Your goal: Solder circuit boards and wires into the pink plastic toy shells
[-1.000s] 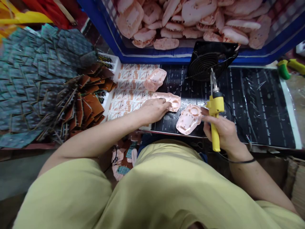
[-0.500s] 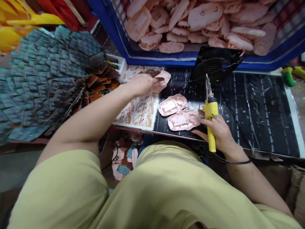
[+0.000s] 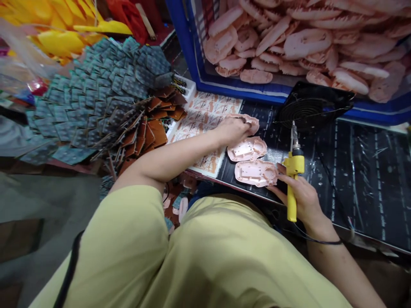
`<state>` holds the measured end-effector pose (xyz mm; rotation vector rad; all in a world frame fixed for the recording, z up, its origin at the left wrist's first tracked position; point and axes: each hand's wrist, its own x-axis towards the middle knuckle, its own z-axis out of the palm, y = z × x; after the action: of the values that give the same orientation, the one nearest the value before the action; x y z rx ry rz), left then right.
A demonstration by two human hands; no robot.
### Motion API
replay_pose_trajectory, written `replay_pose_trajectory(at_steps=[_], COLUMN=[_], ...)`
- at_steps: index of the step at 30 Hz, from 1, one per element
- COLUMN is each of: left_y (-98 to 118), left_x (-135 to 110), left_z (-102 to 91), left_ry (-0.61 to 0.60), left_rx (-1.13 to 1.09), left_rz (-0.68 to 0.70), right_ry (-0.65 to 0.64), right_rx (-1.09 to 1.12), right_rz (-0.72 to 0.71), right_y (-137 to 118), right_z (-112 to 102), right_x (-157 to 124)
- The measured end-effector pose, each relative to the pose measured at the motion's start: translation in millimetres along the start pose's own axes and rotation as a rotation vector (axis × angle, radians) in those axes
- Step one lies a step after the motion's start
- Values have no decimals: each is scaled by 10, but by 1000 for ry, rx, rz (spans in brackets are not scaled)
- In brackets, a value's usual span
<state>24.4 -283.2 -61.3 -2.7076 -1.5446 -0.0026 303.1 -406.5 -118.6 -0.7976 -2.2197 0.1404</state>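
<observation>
A yellow soldering gun (image 3: 294,164) with a metal tip pointing away from me is gripped in my right hand (image 3: 305,194). Fingers of that hand also touch the right end of the nearest pink plastic shell (image 3: 255,173), which lies hollow side up at the table's front edge. Just behind it lies a second pink shell (image 3: 246,149), also hollow side up. My left hand (image 3: 234,130) is closed on a third pink shell (image 3: 253,123) at the back of this row; its fingertips are partly hidden.
A blue-framed crate (image 3: 231,87) full of pink shells stands at the back. In front of it leans a black fan (image 3: 313,107). Stacked circuit boards (image 3: 105,96) spread over the left, beside a printed sheet (image 3: 205,111). A black mat (image 3: 362,171) covers the right side.
My left hand has brought the third shell rightward, closer in line with the other two. The view has shifted left. My right hand keeps its hold on the soldering gun.
</observation>
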Motion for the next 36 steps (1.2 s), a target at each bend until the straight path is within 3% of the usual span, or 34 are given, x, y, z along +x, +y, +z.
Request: replay_pose_trajectory(at_steps=[3,5,9,12,16,19,23,27,31,33,36], left_y=[47,-69,-663,-1134,-1369,-1317,-1125,-874,-635,-484,-173], left_x=[-35,-97,-237,-348,-519,-643,-828,-1022,-1013,-907,-715], left_z=[-47,-174,-448,-562,-726,-945,-1267,-1424,-1227,-991,-573], left_ry=[46,36,28,-47,-101,-2,198,328,494,433,223], left_rx=[-51,-62,44,287,398,381,166,47,-391,-705,-1093], left_rz=[-10,-80,-333,-517,-621,-681,-789,-663,-401,-302,-265], right_ry=[-1,0,-7,-11,50,86,96,119,149,170,193], right_rx=[-12,-21,-42,-70,-102,-139,-137,-122,-73,-35,24], right_rz=[5,7,-9,-30,-12,14,42,40,58,65,63], right_y=[-11,-20,-72,-123,-130,-111,-125,-151,-175,-206,-280], right_z=[-8,-3,38,64,39,-8,-49,-36,34,85,160], right_x=[-4,-4,63,147,180,143,110,152,276,363,505])
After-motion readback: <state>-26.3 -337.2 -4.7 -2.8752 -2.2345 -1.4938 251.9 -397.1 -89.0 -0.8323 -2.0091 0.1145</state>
